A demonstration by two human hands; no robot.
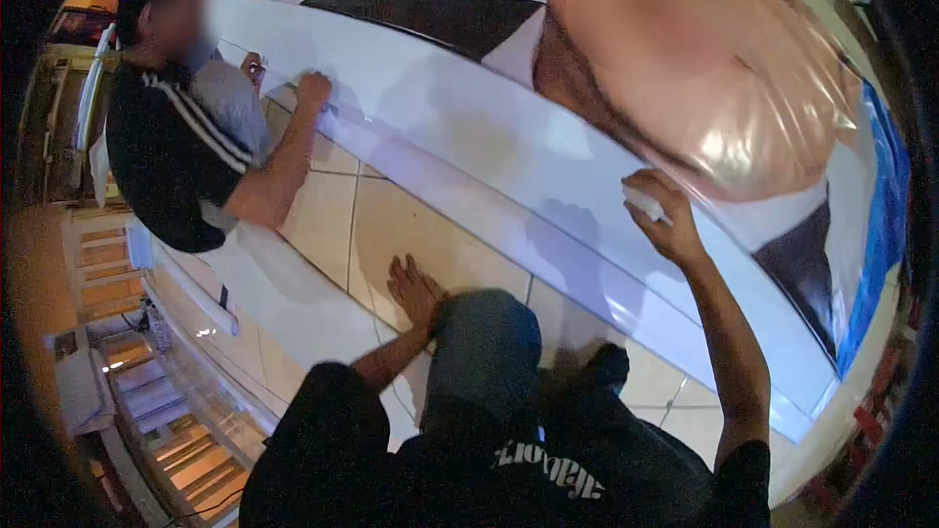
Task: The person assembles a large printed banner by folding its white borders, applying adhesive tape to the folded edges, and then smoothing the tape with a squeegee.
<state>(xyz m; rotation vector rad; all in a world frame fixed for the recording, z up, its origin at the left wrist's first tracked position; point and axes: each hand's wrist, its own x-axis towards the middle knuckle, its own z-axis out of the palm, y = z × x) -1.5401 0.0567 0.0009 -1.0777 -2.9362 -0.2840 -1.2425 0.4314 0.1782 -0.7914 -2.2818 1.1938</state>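
My right hand (670,220) is closed around a small white object (646,203), held over the white border of a large printed sheet (489,142); its exact kind I cannot tell. My left hand (416,291) rests with its fingers spread over the tiled floor (391,210), beside my bent knee. The white border runs diagonally from the upper left to the lower right, with a glossy strip (460,181) along its near edge. Beyond the border lies a big glossy printed picture of a person (675,59).
At the left, another person (181,137) in a dark striped-sleeve shirt crouches with one hand (313,90) on the border's near edge. A blue edge (885,186) shows at the far right. Wooden slatted pallets (196,440) stand at the lower left, near long pale strips.
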